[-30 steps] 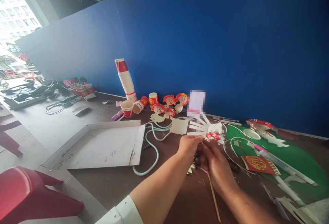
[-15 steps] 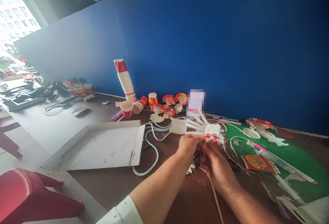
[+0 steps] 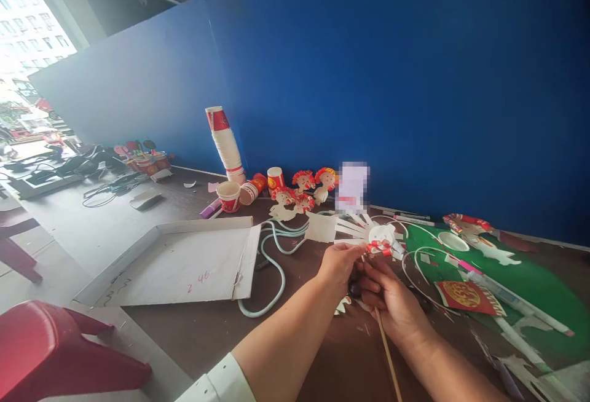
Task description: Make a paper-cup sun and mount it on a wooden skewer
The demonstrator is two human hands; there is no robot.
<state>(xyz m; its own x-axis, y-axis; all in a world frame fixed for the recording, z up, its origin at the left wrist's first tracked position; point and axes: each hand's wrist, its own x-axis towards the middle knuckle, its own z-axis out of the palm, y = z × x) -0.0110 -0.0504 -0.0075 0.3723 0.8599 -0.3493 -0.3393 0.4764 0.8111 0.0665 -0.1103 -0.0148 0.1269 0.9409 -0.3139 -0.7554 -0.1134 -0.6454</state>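
Observation:
In front of me is a cut-open paper cup [image 3: 382, 235], with white strips fanned out round its base and several red strips curled at the near side. My left hand [image 3: 342, 264] is closed, pinching the near edge of this cup by the red curls. Just to its right, my right hand [image 3: 391, 294] is closed round a thin wooden stick [image 3: 388, 353], which slants down toward me. The stick's upper end is mostly hidden by the fingers. A dark ring-like handle [image 3: 354, 288] shows between the hands; whether the right fingers hold it too I cannot tell.
A white cardboard tray [image 3: 184, 267] lies left, beside a looped pale cable [image 3: 276, 291]. Behind are stacked paper cups [image 3: 225, 147] and several red-fringed cutouts [image 3: 326, 179]. At right lie a red paper piece [image 3: 465, 296] and a green mat [image 3: 544, 291]. A blue partition [image 3: 369, 82] stands behind.
My right fingers have shifted slightly round the stick, whose upper part is now more covered. My left hand keeps its pinch on the cup. The view has moved a little.

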